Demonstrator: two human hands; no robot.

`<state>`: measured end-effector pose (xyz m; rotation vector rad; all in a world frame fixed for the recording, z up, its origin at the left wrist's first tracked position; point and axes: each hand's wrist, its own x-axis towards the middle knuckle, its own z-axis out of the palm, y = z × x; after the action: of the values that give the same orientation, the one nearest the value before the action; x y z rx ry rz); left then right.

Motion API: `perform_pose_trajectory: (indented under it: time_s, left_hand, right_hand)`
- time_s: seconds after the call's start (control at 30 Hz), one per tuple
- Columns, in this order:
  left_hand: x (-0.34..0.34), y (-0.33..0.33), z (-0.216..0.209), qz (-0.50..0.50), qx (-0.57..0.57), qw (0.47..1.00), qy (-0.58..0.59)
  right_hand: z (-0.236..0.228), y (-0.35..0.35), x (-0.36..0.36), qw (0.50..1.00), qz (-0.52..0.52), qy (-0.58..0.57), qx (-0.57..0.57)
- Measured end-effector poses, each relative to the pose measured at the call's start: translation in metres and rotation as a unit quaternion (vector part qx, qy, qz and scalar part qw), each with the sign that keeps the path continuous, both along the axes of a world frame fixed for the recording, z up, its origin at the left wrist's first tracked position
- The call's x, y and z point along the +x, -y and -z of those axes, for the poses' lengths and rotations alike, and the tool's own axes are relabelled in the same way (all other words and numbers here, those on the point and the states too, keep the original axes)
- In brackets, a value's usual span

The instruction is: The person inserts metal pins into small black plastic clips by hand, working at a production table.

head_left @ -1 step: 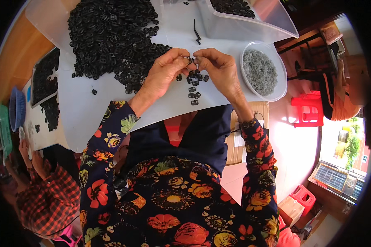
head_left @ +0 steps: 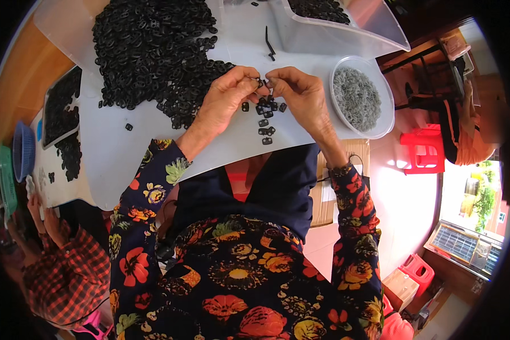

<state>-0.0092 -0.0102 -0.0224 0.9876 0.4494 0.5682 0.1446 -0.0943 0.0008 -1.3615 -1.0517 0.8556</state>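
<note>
Above the white table (head_left: pixel 147 153), my left hand (head_left: pixel 224 99) pinches a small black plastic piece (head_left: pixel 260 83) between thumb and fingers. Close against it, my right hand (head_left: pixel 301 96) has its thumb and forefinger pressed together; what they grip is too small to make out. Below my fingertips lies a loose cluster of small black pieces with holes (head_left: pixel 263 123). A large heap of similar black pieces (head_left: pixel 147 54) spreads to the left of my hands. On the right, a round clear tub (head_left: pixel 385 123) holds many tiny grey translucent parts (head_left: pixel 356 99).
A clear plastic bin (head_left: pixel 340 42) with black pieces stands at the far right, near a thin black rod (head_left: pixel 267 41). Leftward are a tray of black parts (head_left: pixel 59 110), a blue basket (head_left: pixel 24 150) and a co-worker's plaid sleeve (head_left: pixel 73 272). A red stool (head_left: pixel 422 148) stands right.
</note>
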Motion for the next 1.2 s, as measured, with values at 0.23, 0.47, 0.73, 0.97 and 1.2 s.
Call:
perform_pose_trajectory:
  time_s: [0.23, 0.47, 0.73, 0.97, 1.2]
  left_hand:
    - [0.006, 0.011, 0.001, -0.044, 0.157, 0.981, -0.103]
    - [0.005, 0.009, 0.007, -0.053, 0.111, 0.992, -0.029]
    - [-0.001, 0.008, 0.01, -0.035, 0.096, 0.994, -0.05]
    - [-0.001, 0.006, 0.011, -0.019, 0.153, 0.984, -0.086]
    - [-0.001, 0.006, 0.013, -0.006, 0.155, 0.985, -0.07]
  right_hand:
    - [0.004, 0.003, -0.007, 0.981, 0.049, 0.182, 0.044]
    - [0.004, 0.009, -0.019, 0.972, 0.113, 0.191, 0.079]
    - [-0.033, 0.038, 0.055, 0.923, 0.148, 0.352, 0.054]
    - [-0.049, 0.077, 0.133, 0.865, 0.045, 0.485, -0.118]
    - [-0.037, 0.091, 0.158, 0.833, 0.157, 0.519, -0.109]
